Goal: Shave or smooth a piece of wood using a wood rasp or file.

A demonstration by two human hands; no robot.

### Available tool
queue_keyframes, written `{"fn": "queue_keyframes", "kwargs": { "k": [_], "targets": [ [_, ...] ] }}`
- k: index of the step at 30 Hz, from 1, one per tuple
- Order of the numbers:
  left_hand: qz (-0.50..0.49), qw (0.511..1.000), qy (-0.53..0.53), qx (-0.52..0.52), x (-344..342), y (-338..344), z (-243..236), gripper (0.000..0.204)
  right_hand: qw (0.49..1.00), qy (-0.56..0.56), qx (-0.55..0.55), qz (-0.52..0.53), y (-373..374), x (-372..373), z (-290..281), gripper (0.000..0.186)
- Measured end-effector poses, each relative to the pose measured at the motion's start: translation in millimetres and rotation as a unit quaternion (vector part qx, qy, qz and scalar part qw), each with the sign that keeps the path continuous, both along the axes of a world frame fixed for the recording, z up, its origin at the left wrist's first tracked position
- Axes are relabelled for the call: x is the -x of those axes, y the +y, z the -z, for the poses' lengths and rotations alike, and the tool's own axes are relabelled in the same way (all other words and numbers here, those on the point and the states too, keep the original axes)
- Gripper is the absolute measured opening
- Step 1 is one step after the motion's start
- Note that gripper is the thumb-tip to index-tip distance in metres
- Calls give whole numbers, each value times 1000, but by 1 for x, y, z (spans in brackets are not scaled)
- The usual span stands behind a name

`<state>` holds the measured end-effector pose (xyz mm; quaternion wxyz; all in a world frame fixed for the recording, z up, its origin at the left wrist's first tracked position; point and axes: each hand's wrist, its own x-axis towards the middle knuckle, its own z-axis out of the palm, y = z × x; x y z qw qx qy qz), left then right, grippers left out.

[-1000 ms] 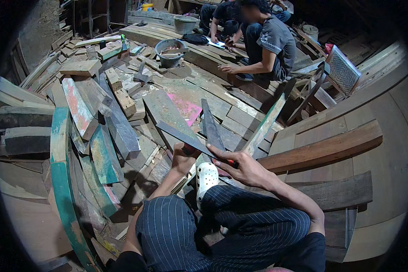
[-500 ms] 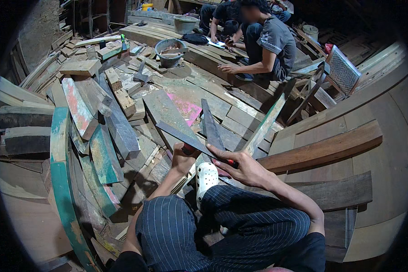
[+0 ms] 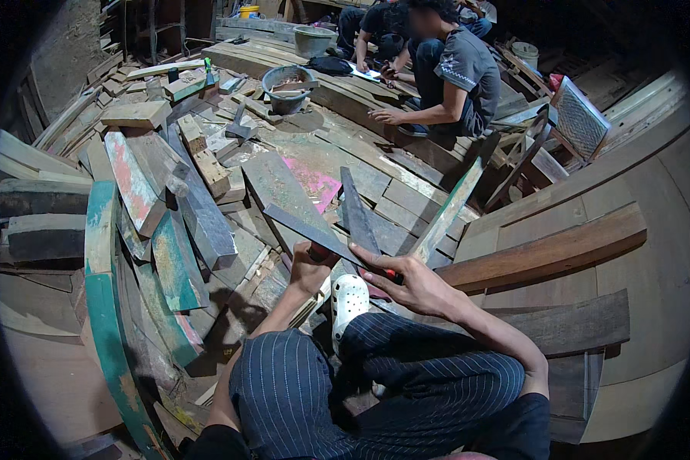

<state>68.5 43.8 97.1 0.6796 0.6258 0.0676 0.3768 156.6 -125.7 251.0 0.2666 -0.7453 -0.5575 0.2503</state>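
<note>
I sit among scrap wood with my striped trousers and a white clog (image 3: 349, 300) in front of me. My left hand (image 3: 309, 268) grips the near end of a long flat dark blade (image 3: 303, 228) that runs up and to the left. My right hand (image 3: 415, 285) is closed on a red-handled tool (image 3: 391, 273). Its dark flat shaft (image 3: 356, 215) points away from me and crosses over the blade. The two hands are close together, just above the clog.
Painted and bare planks (image 3: 176, 230) are piled to my left and ahead. A grey bucket (image 3: 287, 77) stands at the back. A person in a grey shirt (image 3: 460, 73) sits on boards beyond, beside a wire mesh panel (image 3: 583, 115). Curved wooden boards (image 3: 560, 249) lie to my right.
</note>
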Motion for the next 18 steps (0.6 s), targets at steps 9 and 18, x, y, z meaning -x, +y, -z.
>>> {"fn": "queue_keyframes", "kwargs": {
  "k": [9,18],
  "targets": [
    [1,1000,22,2,1,1,1,8,999,24,39,13,2,3,-9,46],
    [-16,998,-65,-7,-4,-2,3,9,1000,-3,10,2,1,0,1,46]
  ]
}}
